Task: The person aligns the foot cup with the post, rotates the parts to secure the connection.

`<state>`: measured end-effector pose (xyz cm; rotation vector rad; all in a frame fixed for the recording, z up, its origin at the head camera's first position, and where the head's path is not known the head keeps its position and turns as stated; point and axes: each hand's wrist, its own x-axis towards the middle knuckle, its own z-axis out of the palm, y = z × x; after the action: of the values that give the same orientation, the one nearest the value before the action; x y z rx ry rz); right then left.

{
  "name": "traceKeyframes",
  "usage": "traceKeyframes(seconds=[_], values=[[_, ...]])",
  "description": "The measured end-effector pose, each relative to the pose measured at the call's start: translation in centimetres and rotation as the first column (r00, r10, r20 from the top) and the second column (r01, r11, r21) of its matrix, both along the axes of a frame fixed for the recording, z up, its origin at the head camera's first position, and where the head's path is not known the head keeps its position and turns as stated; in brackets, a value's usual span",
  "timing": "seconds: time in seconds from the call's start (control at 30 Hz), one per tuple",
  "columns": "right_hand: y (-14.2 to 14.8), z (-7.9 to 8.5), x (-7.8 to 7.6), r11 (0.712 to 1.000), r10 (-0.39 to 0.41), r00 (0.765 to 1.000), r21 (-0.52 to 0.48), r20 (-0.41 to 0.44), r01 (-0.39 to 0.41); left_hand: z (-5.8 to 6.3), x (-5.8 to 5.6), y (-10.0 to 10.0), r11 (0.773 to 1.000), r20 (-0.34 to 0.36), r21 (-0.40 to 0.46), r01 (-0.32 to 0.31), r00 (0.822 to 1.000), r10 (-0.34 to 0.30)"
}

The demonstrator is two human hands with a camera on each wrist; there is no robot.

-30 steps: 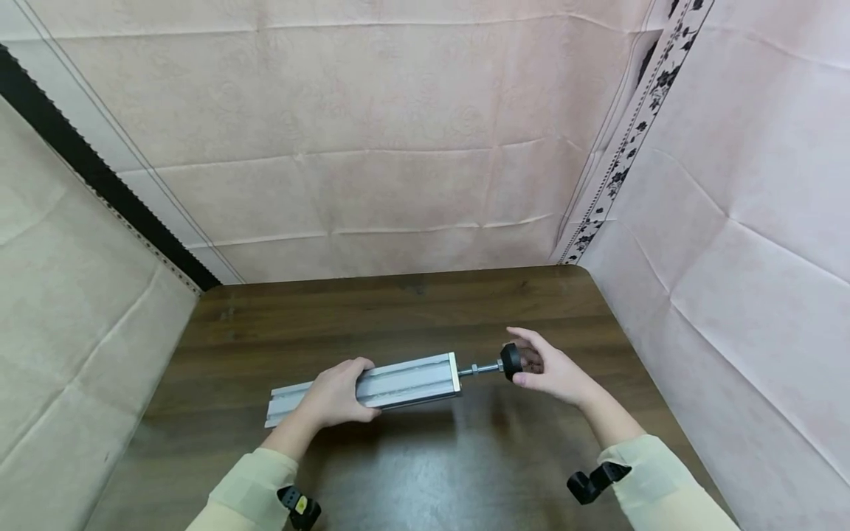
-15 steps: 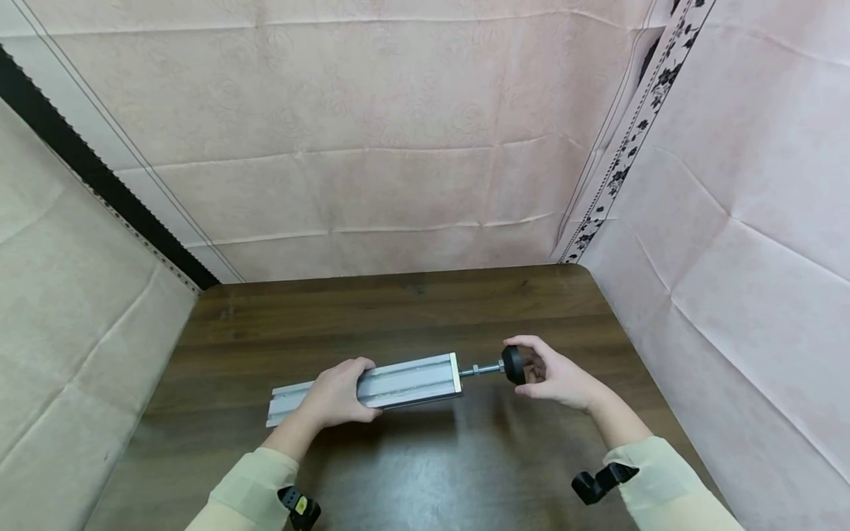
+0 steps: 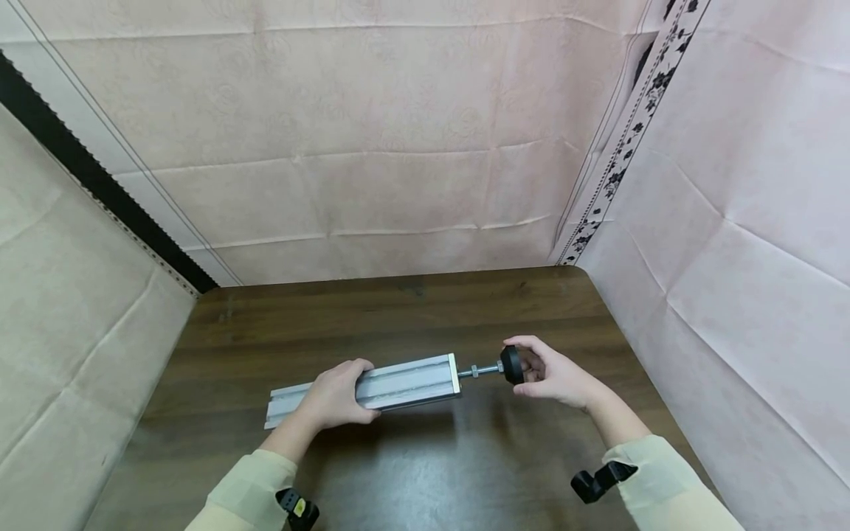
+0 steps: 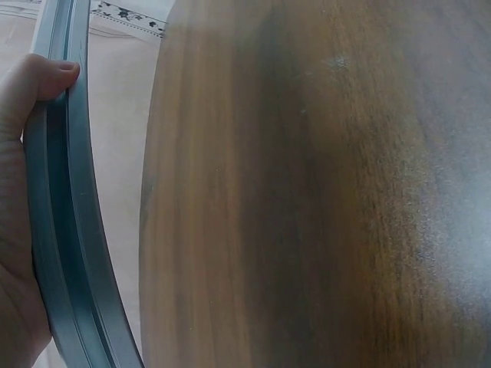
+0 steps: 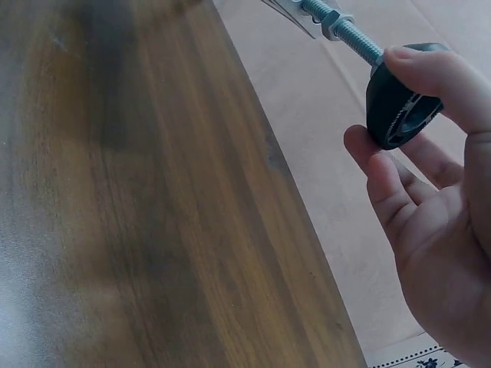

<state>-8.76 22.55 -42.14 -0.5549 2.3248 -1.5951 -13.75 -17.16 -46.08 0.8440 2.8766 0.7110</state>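
A silver aluminium extrusion (image 3: pixel 412 381) is held above the table, slanting slightly up to the right in the head view. My left hand (image 3: pixel 337 394) grips it around the middle, thumb along the near side; in the left wrist view the thumb presses the grooved face of the extrusion (image 4: pixel 65 192). From its right end plate sticks a threaded rod (image 3: pixel 488 369) with a nut (image 5: pixel 336 24) on it. At the rod's end sits a black round levelling foot (image 3: pixel 511 364). My right hand (image 3: pixel 554 375) pinches the foot's rim between thumb and fingers, its hollow underside facing the palm (image 5: pixel 418 115).
The brown wooden table (image 3: pixel 425 472) lies under both hands, with its far edge meeting a pale cloth (image 3: pixel 398 147). More pale cloth hangs at the left (image 3: pixel 80 354) and right (image 3: pixel 750 243). Each wrist carries a black camera mount (image 3: pixel 598 483).
My right fingers have shifted around the levelling foot, the index finger coming down onto its rim from a raised position. My left hand and the extrusion stay nearly still.
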Motion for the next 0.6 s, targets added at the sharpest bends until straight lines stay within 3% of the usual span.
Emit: traceKeyframes(seconds=[0.17, 0.6], values=[[0.01, -0.28, -0.09, 1.000, 0.002, 1.000, -0.017, 0.018, -0.002, -0.01, 0.07, -0.02, 1.000, -0.006, -0.005, 0.007, 1.000, -0.007], [0.16, 0.05, -0.43, 0.991, -0.094, 0.994, 0.098, 0.052, 0.088, -0.13, -0.04, 0.27, 1.000, -0.022, -0.013, 0.011, 1.000, -0.012]])
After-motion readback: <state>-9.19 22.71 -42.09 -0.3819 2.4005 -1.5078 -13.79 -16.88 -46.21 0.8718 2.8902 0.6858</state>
